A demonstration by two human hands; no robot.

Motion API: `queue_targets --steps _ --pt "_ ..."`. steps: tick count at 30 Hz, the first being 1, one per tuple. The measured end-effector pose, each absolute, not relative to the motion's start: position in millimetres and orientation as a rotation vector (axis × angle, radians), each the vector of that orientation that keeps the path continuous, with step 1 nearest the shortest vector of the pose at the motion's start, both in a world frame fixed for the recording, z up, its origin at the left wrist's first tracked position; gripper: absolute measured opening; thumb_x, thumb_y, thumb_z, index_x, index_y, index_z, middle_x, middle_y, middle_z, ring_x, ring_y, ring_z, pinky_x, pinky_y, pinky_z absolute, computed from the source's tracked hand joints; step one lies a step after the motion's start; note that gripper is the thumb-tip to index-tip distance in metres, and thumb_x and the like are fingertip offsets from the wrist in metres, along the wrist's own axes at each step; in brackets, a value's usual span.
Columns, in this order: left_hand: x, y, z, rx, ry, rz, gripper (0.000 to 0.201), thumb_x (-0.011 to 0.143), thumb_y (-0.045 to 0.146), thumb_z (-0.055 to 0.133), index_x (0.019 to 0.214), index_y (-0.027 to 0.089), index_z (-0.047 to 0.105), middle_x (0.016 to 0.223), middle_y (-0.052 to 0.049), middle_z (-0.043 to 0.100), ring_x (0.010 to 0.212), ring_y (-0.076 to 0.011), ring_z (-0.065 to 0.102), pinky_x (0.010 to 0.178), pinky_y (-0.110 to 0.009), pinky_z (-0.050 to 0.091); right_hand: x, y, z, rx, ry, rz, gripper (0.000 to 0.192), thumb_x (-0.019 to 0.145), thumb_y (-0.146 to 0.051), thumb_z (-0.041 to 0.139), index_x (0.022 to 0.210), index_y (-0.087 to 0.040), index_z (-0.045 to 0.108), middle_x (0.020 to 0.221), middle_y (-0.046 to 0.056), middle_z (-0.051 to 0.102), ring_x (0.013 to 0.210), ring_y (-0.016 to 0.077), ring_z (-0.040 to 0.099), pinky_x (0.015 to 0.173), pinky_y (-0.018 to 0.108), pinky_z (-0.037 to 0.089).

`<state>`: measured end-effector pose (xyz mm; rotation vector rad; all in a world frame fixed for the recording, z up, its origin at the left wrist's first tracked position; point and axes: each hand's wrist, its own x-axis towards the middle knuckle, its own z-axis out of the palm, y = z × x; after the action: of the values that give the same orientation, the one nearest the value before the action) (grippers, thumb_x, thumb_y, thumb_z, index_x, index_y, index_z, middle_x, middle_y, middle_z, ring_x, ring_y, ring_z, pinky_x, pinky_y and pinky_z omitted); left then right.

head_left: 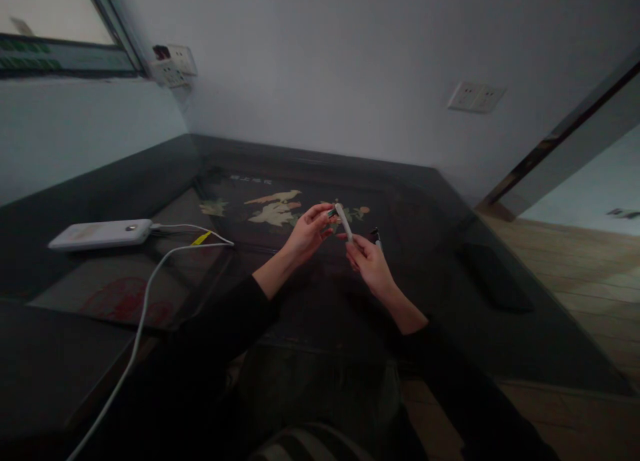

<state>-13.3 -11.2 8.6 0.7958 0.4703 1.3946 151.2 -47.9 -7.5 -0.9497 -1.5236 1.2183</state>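
Note:
Both my hands are raised over the dark table, close together near its middle. In my right hand is a slender white stick-like object, gripped by its lower end and slanting up to the left. My left hand has thumb and fingers closed at the upper end of that object. Something small and dark greenish shows at these fingertips, too small to name. Just beyond my right hand lies a small black and silver item, partly hidden by the fingers.
A white power bank with a white cable and yellow tag is on the left. A flat black object lies on the right. Bird and flower pictures decorate the tabletop. Behind stands a wall with sockets.

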Motion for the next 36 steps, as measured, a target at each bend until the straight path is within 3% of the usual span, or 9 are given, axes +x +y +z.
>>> queue_targets --steps 14,29,36 --pt "-13 -12 12 0.780 0.475 1.397 0.037 0.061 0.029 0.087 0.090 0.020 0.066 0.103 -0.002 0.070 0.077 -0.0090 0.064 0.065 -0.020 0.048 145 -58 1 -0.823 -1.575 1.437 0.045 0.085 -0.050 0.059 0.113 -0.015 0.062 0.054 -0.008 0.037 0.045 0.0070 0.030 0.043 0.023 0.023" --pt "-13 -12 9 0.768 0.471 1.397 0.033 0.066 0.028 0.085 0.092 0.019 0.066 0.090 0.000 0.069 0.076 -0.0082 0.065 0.066 -0.020 0.050 151 -48 -8 -0.952 -1.532 1.210 0.039 0.087 -0.044 0.057 0.113 -0.015 0.064 0.056 -0.006 0.039 0.048 0.0086 0.034 0.043 0.023 0.022" --pt "-13 -13 10 0.790 0.450 1.403 0.039 0.060 0.033 0.087 0.091 0.020 0.067 0.101 -0.002 0.070 0.075 -0.0080 0.063 0.065 -0.019 0.049 149 -51 -5 -0.914 -1.585 1.212 0.042 0.087 -0.046 0.057 0.114 -0.014 0.063 0.055 -0.007 0.037 0.046 0.0082 0.033 0.043 0.024 0.023"
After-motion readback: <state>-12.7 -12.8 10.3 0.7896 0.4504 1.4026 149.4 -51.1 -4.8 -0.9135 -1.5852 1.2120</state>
